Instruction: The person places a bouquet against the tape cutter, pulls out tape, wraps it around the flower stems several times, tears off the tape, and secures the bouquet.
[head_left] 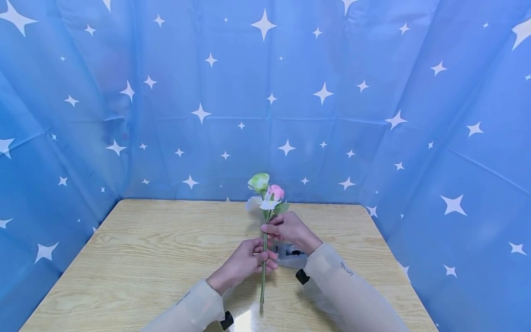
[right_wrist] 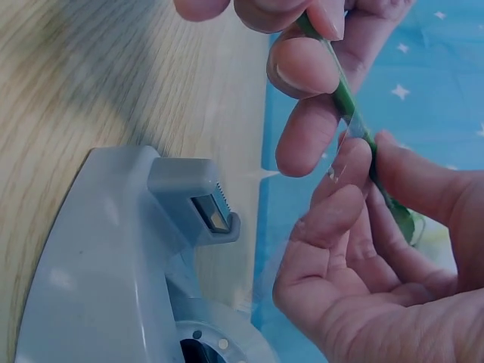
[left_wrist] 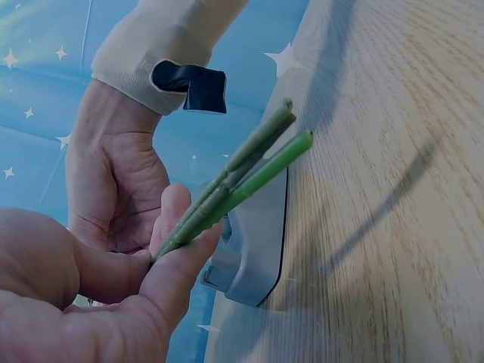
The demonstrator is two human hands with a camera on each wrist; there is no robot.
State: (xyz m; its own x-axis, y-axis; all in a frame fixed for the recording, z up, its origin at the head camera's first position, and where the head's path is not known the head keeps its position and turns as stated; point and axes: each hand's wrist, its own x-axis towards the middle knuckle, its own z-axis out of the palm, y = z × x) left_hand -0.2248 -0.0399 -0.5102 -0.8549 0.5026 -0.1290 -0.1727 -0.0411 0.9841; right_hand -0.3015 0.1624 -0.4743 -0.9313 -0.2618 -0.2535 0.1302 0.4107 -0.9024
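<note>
Upright over the table, a small bunch of artificial flowers (head_left: 259,182) shows green, pink and white blooms in the head view. My left hand (head_left: 248,259) pinches the green stems (left_wrist: 227,185) around their middle, and the cut ends stick out past the fingers in the left wrist view. Higher up, just under the blooms, my right hand (head_left: 292,229) pinches the stems between thumb and fingers. A piece of clear tape (right_wrist: 349,136) lies against the stem between the two hands in the right wrist view.
A grey tape dispenser (right_wrist: 98,249) with a toothed cutter and a tape roll stands on the wood-grain table (head_left: 166,244), beneath and beside the right hand. Behind the table hangs a blue curtain (head_left: 240,101) with white stars.
</note>
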